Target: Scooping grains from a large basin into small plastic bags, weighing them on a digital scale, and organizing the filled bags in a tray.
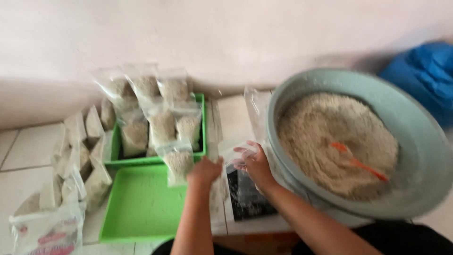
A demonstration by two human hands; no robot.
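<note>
My left hand [204, 171] grips the top of a small clear bag of pale grain [178, 163], which hangs over the near green tray [137, 208]. My right hand [255, 163] is beside it, fingers spread on a thin empty clear plastic bag [236, 153] above a small black scale [245, 196]. A large grey-green basin [424, 156] at the right is full of the same pale grain [325, 137], with an orange scoop [358, 163] lying in it.
A second green tray [203, 101] behind holds several filled bags [160, 118] standing upright. More filled bags [80, 156] lie heaped on the tiled floor at left, beside a printed sack [47, 231]. A blue bag [424, 75] sits at the far right by the wall.
</note>
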